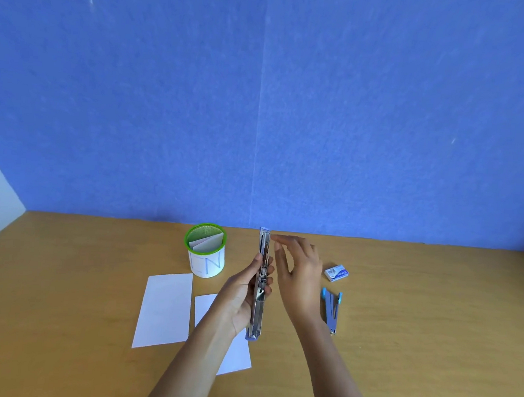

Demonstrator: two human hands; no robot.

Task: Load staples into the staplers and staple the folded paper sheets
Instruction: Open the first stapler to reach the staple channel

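holding a stapler (258, 309) unfolded into one long strip, the left hand (240, 294) has its fingers curled round the middle of it, thumb on the near side and fingertips showing on the other. the stapler is lifted off the table (431, 334), over its middle, its metal channel facing up and its far end pointing at the back edge. the right hand (296, 272) hangs just beside the far half of the stapler, fingers straight and loosely spread, holding nothing; whether the fingertips touch the metal i cannot tell.

right of that hand lies a small staple box (336, 272), and nearer the front edge a second stapler (331, 310), blue, its arms parted in a narrow v. near the back edge, left of the hands, stands a green-rimmed cup (207, 256) with folded papers (206, 242) in it. in front of the cup a white sheet (164, 311) lies flat, and a second sheet (237, 354) lies just beside it, partly under the left forearm.
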